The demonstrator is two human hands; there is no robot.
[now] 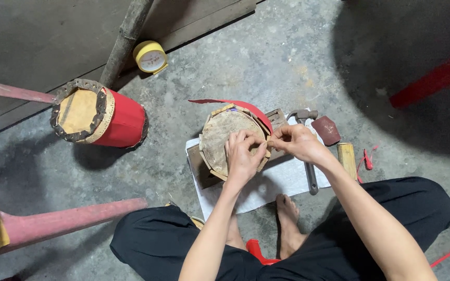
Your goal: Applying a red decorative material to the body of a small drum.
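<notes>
A small round drum (224,134) with a pale hide top lies tilted on a white cloth (282,179) before me. A red band (246,106) curves around its far rim. My left hand (243,156) rests on the hide, fingers pressing at the right rim. My right hand (298,141) pinches the same rim edge from the right, touching the left fingers. What lies between the fingertips is too small to tell.
A second, red-sided drum (100,117) lies on its side at left. A hammer (308,156), a dark red pad (327,129) and a wooden block (347,158) lie right of the cloth. A yellow tape roll (150,56) and bamboo pole (126,39) sit behind; pink legs (63,221) at left.
</notes>
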